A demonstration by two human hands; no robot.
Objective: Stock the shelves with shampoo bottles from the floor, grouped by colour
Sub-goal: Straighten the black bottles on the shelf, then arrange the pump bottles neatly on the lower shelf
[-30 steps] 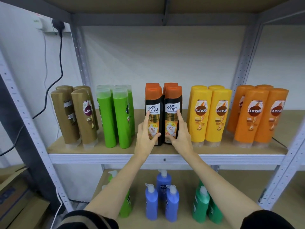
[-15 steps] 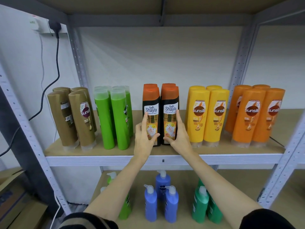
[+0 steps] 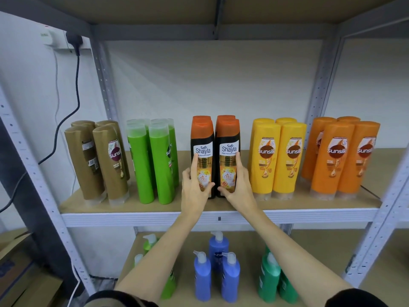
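Head view: left hand [image 3: 194, 191] is gripping the near left black bottle [image 3: 202, 156], index finger lying straight up its label, thumb curling across the lower front. Right hand [image 3: 238, 188] is gripping the near right black bottle [image 3: 228, 156] the same way, mirrored. Both bottles are standing upright on the upper shelf [image 3: 219, 218], touching each other, orange caps up, with two more of the kind directly behind. To the left are sitting green bottles [image 3: 152, 165], then brown bottles [image 3: 108, 160]; to the right, yellow bottles [image 3: 276, 158], then orange bottles [image 3: 338, 156]. All groups are standing apart from one another. On the lower shelf [image 3: 321, 251], blue pump bottles [image 3: 215, 275] are standing between light green and dark green pump bottles [image 3: 271, 278].
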